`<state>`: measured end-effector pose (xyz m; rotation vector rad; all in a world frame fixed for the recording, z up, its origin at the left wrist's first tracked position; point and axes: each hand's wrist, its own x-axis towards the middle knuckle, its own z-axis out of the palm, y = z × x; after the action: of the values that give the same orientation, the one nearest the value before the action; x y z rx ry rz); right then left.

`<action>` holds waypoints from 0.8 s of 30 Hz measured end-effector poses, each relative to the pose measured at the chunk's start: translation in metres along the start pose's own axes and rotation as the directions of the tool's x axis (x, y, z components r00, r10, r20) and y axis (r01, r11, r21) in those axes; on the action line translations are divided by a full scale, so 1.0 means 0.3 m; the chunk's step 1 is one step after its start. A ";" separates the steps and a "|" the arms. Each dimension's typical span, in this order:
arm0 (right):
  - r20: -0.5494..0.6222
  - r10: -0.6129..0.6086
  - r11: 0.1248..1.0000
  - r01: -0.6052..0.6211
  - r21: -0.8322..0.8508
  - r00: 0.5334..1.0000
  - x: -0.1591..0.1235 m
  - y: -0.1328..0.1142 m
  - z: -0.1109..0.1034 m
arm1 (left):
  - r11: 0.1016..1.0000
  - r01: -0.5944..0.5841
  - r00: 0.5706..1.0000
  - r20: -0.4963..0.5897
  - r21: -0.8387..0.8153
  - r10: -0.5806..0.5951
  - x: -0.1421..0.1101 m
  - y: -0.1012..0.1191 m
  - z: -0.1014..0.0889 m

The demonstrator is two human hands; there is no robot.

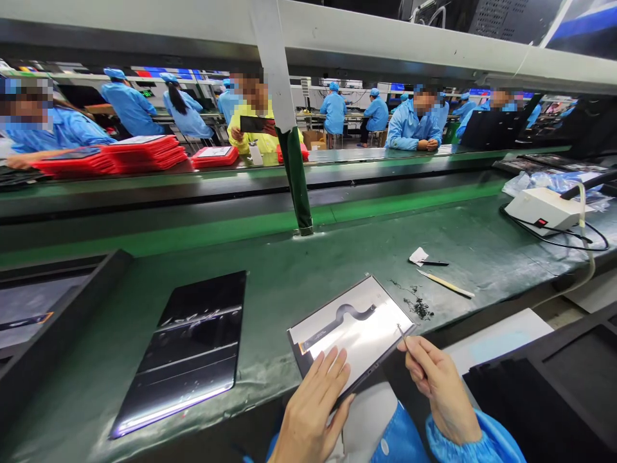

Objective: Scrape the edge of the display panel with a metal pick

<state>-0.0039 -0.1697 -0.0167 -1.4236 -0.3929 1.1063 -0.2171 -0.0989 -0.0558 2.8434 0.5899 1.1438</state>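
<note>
A display panel (357, 350) with a pale back and dark border lies at the bench's front edge, partly overhanging it. A dark curved flex cable (337, 318) runs across its back. My left hand (313, 405) rests on the panel's near left part, fingers stretched flat, thumb by the near edge. With closed fingers, my right hand (436, 379) holds thin metal tweezers (402, 333), their tip over the panel's right corner. Black scraps (420, 308) lie just beyond that corner, near a pale yellow pen-like tool (447, 283) and a small black tool (435, 262) beside white scrap.
A glossy black panel (193, 347) lies to the left, beside a dark tray (108, 273). A green post (297, 183) rises mid-bench. At right stand a white device (544, 207) with cables and a black tray (569, 379). Co-workers sit across, near red stacks (144, 156).
</note>
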 end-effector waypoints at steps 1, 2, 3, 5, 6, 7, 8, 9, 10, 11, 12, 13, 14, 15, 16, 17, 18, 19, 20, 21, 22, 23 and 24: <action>-0.012 -0.008 1.000 0.008 -0.004 1.000 0.000 -0.010 0.000 | 1.000 -0.001 1.000 0.003 0.002 0.001 0.000 0.000 0.000; -0.019 -0.012 1.000 0.011 -0.011 1.000 0.000 -0.016 -0.001 | 1.000 -0.002 1.000 0.004 0.005 0.002 0.000 -0.001 0.000; -0.021 -0.013 1.000 0.012 -0.020 1.000 0.001 -0.019 -0.002 | 1.000 -0.004 1.000 0.004 0.008 0.004 -0.001 -0.002 0.001; -0.014 -0.018 0.999 0.017 -0.043 1.000 0.006 -0.013 -0.008 | 1.000 -0.008 1.000 0.003 0.015 0.008 -0.003 -0.005 0.005; -0.009 -0.028 0.998 0.027 -0.057 1.000 0.010 -0.006 -0.014 | 1.000 -0.011 1.000 0.003 0.019 0.011 -0.005 -0.007 0.007; -0.004 -0.046 0.996 0.046 -0.074 0.999 0.016 0.001 -0.021 | 1.000 -0.016 1.000 0.004 0.021 0.016 -0.008 -0.009 0.010; 0.003 -0.072 0.993 0.072 -0.092 0.997 0.023 0.008 -0.031 | 0.999 -0.022 1.000 0.003 0.025 0.022 -0.010 -0.012 0.012; 0.009 -0.103 0.988 0.103 -0.112 0.995 0.031 0.013 -0.042 | 0.999 -0.028 1.000 0.002 0.032 0.028 -0.013 -0.016 0.013; 0.016 -0.135 0.982 0.136 -0.135 0.991 0.040 0.016 -0.053 | 0.998 -0.032 0.999 -0.001 0.045 0.032 -0.014 -0.021 0.012; 0.020 -0.166 0.973 0.167 -0.159 0.986 0.048 0.016 -0.066 | 0.997 -0.034 0.999 -0.002 0.067 0.034 -0.012 -0.027 0.008; 0.023 -0.193 0.964 0.194 -0.184 0.981 0.056 0.015 -0.078 | 0.995 -0.037 0.999 0.003 0.093 0.037 -0.008 -0.034 0.000; 0.027 -0.217 0.953 0.217 -0.209 0.976 0.064 0.011 -0.090 | 0.992 -0.047 0.999 0.016 0.121 0.045 0.002 -0.041 -0.010; 0.030 -0.239 0.943 0.239 -0.233 0.971 0.072 0.007 -0.100 | 0.987 -0.073 0.997 0.032 0.141 0.069 0.019 -0.048 -0.025; 0.036 -0.261 0.931 0.262 -0.255 0.965 0.079 0.002 -0.110 | 0.983 -0.110 0.993 0.056 0.147 0.103 0.043 -0.053 -0.042; 0.044 -0.287 0.917 0.287 -0.276 0.957 0.087 -0.002 -0.118 | 0.979 -0.151 0.986 0.087 0.135 0.141 0.077 -0.057 -0.060; 0.053 -0.317 0.901 0.318 -0.294 0.947 0.095 -0.006 -0.125 | 0.975 -0.197 0.976 0.119 0.101 0.185 0.119 -0.058 -0.077; 0.065 -0.349 0.883 0.351 -0.312 0.935 0.103 -0.010 -0.131 | 0.978 -0.199 0.967 0.176 0.056 0.187 0.169 -0.057 -0.091; 0.074 -0.381 0.864 0.383 -0.328 0.922 0.111 -0.014 -0.135 | 0.986 -0.165 0.958 0.239 0.000 0.160 0.227 -0.054 -0.100; 0.080 -0.408 0.846 0.409 -0.342 0.910 0.119 -0.017 -0.138 | 0.995 -0.094 0.942 0.320 -0.046 0.104 0.289 -0.052 -0.102; 0.082 -0.428 0.831 0.428 -0.355 0.900 0.127 -0.020 -0.140 | 0.996 -0.023 0.928 0.370 -0.084 0.052 0.354 -0.049 -0.095; 0.082 -0.443 0.820 0.440 -0.366 0.893 0.134 -0.023 -0.142 | 0.991 0.072 0.897 0.441 -0.112 -0.015 0.419 -0.049 -0.079; 0.080 -0.453 0.811 0.448 -0.376 0.888 0.140 -0.026 -0.143 | 0.976 0.159 0.862 0.502 -0.147 -0.064 0.480 -0.051 -0.055; 0.076 -0.461 0.805 0.453 -0.384 0.884 0.146 -0.028 -0.145 | 0.957 0.223 0.850 0.518 -0.186 -0.097 0.534 -0.054 -0.023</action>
<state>0.0549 -0.1586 -0.0341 -1.5719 -0.9360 0.6309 -0.1214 -0.0284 0.0531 2.6500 0.5867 0.3748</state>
